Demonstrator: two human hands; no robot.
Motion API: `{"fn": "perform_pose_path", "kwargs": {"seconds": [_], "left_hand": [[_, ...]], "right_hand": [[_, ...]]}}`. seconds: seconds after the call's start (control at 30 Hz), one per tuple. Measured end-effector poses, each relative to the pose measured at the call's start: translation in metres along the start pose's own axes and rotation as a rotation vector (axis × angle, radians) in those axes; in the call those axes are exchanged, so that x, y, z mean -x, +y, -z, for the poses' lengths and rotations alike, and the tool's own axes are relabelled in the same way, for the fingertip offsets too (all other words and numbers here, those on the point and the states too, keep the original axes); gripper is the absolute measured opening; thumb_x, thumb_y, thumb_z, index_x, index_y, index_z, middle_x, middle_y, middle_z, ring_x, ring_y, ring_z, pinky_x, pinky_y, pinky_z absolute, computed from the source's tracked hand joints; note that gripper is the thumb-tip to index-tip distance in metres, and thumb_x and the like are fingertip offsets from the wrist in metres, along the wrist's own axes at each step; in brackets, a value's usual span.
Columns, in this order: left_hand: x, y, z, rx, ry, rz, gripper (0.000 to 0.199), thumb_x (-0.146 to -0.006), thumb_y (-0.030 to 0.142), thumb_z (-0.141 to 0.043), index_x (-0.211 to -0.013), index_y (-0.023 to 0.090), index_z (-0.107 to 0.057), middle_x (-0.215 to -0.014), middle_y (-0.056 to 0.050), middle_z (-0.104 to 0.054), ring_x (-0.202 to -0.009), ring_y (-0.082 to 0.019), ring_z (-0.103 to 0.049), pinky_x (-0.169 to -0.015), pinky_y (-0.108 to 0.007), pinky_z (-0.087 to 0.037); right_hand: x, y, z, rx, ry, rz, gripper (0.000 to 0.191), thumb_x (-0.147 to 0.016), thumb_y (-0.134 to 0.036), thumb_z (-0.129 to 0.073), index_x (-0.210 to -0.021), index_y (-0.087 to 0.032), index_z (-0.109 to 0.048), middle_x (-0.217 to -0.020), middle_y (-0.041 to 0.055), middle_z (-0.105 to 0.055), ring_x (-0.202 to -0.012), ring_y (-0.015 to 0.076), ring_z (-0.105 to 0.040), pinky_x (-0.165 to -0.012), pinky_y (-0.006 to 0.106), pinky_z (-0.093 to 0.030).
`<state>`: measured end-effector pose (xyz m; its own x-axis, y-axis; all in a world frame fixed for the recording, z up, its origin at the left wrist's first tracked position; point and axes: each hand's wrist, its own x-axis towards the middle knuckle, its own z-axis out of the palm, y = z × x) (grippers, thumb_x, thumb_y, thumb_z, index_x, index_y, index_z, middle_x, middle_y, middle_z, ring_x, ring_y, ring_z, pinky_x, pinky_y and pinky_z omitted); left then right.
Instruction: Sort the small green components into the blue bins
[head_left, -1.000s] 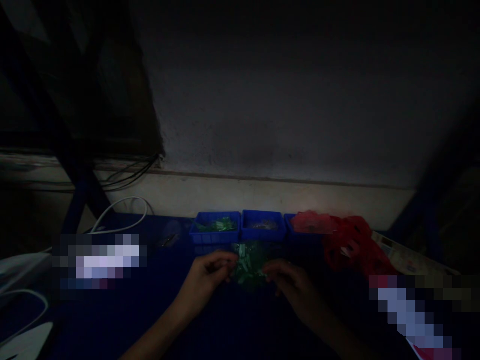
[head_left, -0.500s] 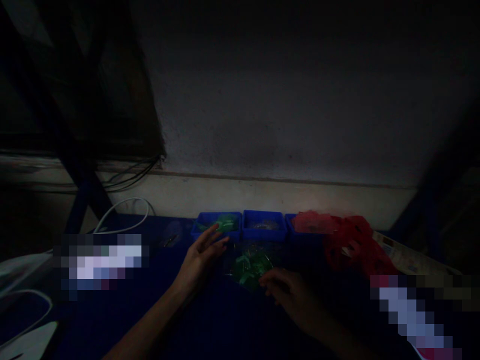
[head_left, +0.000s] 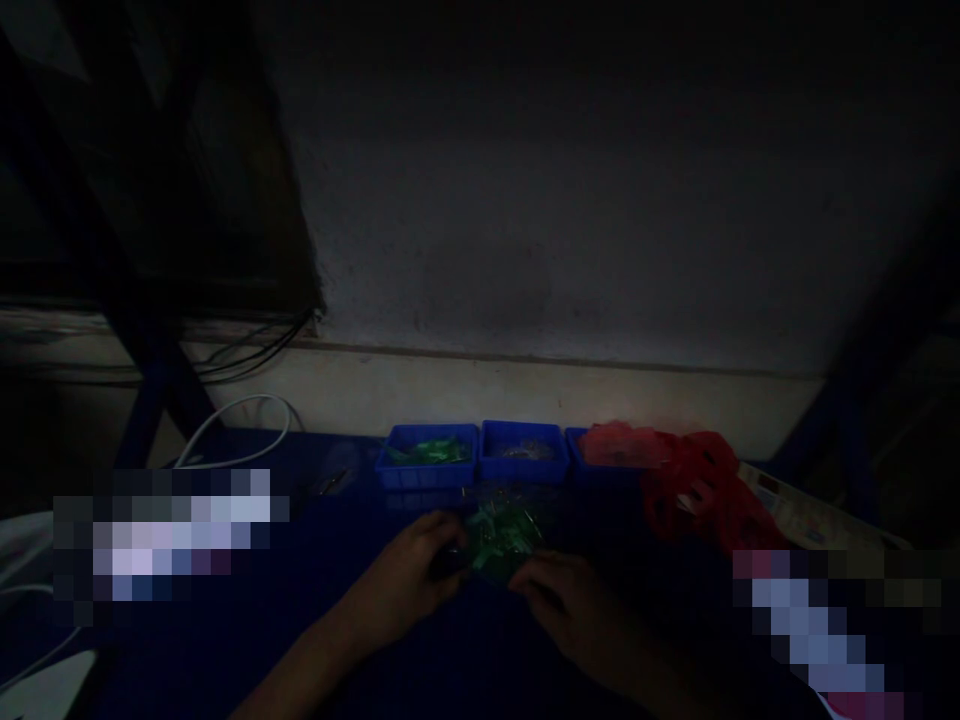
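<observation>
A loose pile of small green plastic-looking pieces [head_left: 504, 540], with thin shiny bits among them, lies on the dark blue table between my hands. My left hand [head_left: 420, 565] is at the pile's left edge, its fingers curled inward towards the thumb. At the lower right edge of the pile, my right hand [head_left: 559, 600] has its fingers bent and drawn together. The light is dim, and whatever either set of fingertips holds is too small or dark to name. Behind the pile stands a blue bin [head_left: 426, 480] holding green pieces [head_left: 435, 452].
A second blue bin [head_left: 523, 468] holds small clear or silvery pieces. Beside it, a third bin contains pink pieces [head_left: 622, 443]. Red plastic netting or bag [head_left: 701, 490] lies to the right. A white cable [head_left: 247, 400] loops at the left, and a wall rises behind the table.
My left hand has come down from the green bin to the pile, and its spread fingers have curled. My right hand stays by the pile with little movement.
</observation>
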<state>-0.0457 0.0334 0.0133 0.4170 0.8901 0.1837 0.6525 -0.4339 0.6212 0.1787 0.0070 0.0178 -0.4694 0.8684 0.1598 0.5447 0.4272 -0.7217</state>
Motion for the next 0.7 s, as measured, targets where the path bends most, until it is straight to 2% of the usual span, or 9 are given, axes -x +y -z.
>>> {"fn": "perform_pose_path", "kwargs": {"seconds": [0.13, 0.37, 0.43, 0.57, 0.7], "left_hand": [[-0.0007, -0.0064, 0.0011, 0.020, 0.007, -0.027, 0.025, -0.078, 0.016, -0.053, -0.101, 0.021, -0.063, -0.097, -0.006, -0.065, -0.090, -0.024, -0.062, -0.078, -0.033, -0.047], [-0.0022, -0.0050, 0.0044, 0.057, 0.025, -0.055, 0.030, -0.080, 0.010, -0.046, -0.097, 0.021, -0.068, -0.089, -0.005, -0.070, -0.081, -0.021, -0.066, -0.072, -0.027, -0.047], [-0.0015, -0.0029, 0.0054, 0.041, 0.053, -0.044, 0.031, -0.080, 0.011, -0.046, -0.101, 0.021, -0.067, -0.094, -0.006, -0.069, -0.084, -0.022, -0.066, -0.074, -0.028, -0.048], [0.0000, -0.0038, 0.0054, 0.021, 0.060, -0.014, 0.035, -0.077, 0.016, -0.056, -0.110, 0.023, -0.065, -0.110, -0.008, -0.068, -0.103, -0.027, -0.060, -0.090, -0.037, -0.044], [-0.0012, -0.0087, 0.0027, 0.065, 0.083, 0.036, 0.035, -0.074, 0.017, -0.060, -0.108, 0.022, -0.067, -0.107, -0.008, -0.069, -0.102, -0.028, -0.060, -0.091, -0.040, -0.043]], "right_hand": [[0.0011, -0.0005, -0.0004, 0.078, -0.014, 0.022, 0.026, -0.082, -0.008, -0.050, -0.091, -0.022, -0.070, -0.091, 0.0034, -0.070, -0.083, 0.0170, -0.064, -0.075, 0.027, -0.046], [0.0015, 0.0001, 0.0010, 0.085, -0.032, 0.029, 0.026, -0.084, -0.009, -0.048, -0.092, -0.023, -0.069, -0.092, 0.0029, -0.070, -0.085, 0.0169, -0.064, -0.076, 0.026, -0.046], [0.0014, 0.0000, 0.0013, 0.099, -0.043, 0.020, 0.025, -0.084, -0.009, -0.049, -0.091, -0.022, -0.069, -0.091, 0.0033, -0.069, -0.084, 0.0173, -0.063, -0.074, 0.026, -0.046], [0.0011, -0.0003, 0.0011, 0.097, -0.039, 0.026, 0.026, -0.084, -0.008, -0.048, -0.093, -0.022, -0.069, -0.091, 0.0037, -0.069, -0.083, 0.0167, -0.064, -0.074, 0.026, -0.046], [0.0012, -0.0002, 0.0004, 0.099, -0.031, 0.043, 0.026, -0.084, -0.009, -0.048, -0.092, -0.021, -0.069, -0.091, 0.0042, -0.069, -0.084, 0.0172, -0.064, -0.075, 0.027, -0.047]]}}
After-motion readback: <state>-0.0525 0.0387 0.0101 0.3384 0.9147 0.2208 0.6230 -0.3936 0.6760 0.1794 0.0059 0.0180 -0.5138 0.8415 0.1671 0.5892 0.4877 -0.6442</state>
